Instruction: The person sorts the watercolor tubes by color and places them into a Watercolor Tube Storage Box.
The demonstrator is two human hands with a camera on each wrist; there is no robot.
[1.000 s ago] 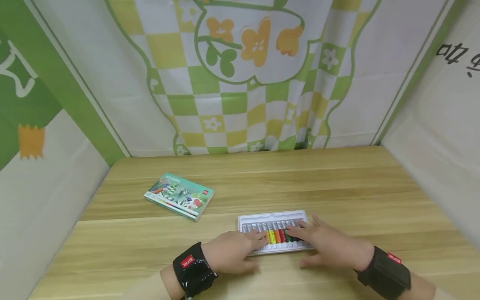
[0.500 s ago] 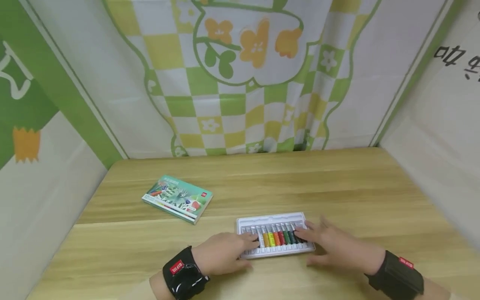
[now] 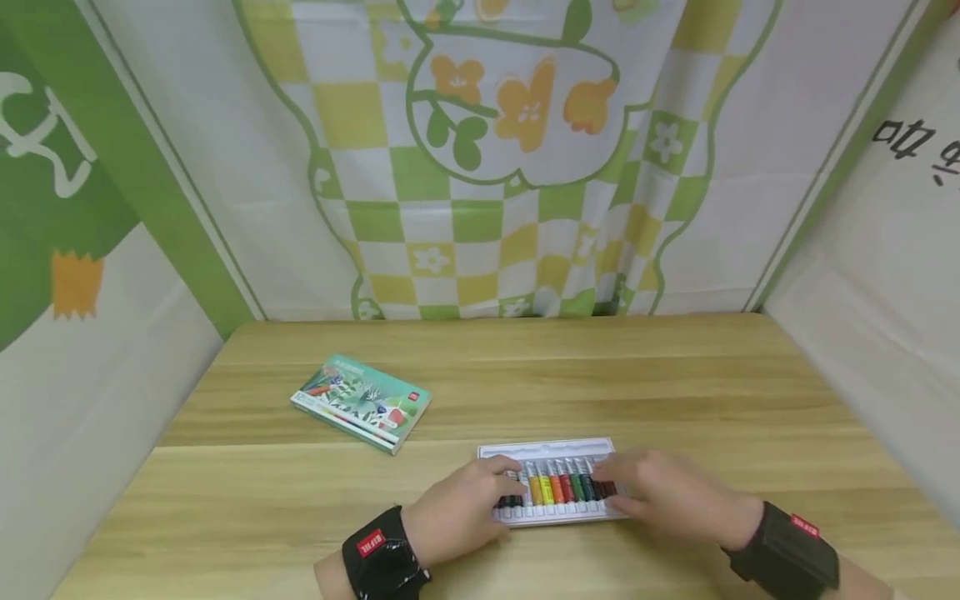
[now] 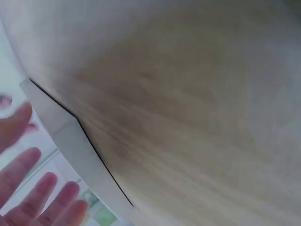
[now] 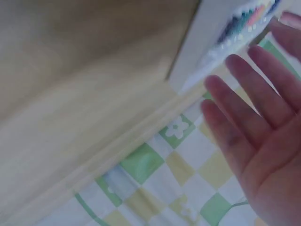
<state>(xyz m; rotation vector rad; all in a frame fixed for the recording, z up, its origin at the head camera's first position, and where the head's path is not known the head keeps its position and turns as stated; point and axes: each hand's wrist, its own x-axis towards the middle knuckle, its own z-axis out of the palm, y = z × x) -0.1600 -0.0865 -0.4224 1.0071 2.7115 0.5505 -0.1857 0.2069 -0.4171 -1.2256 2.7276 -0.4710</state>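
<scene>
A white tray of paint tubes lies near the front of the table. The tubes stand in a row, with yellow, orange, red, green and dark labels showing. My left hand is at the tray's left end, its loosely bent fingers over the leftmost tubes. At the right end, my right hand has its fingers over the last tubes and partly hides them. In the right wrist view the fingers look straight and spread, with nothing held. The left wrist view shows the left fingers apart beside the tray's edge.
A teal box with a plant print lies flat on the wooden table, back left of the tray. A checked curtain hangs behind the table's far edge. Pale walls stand on both sides.
The head view has tilted up slightly. My right hand has moved in over the tray's right end. The left hand stays by the left end, its fingers a little more bent.
</scene>
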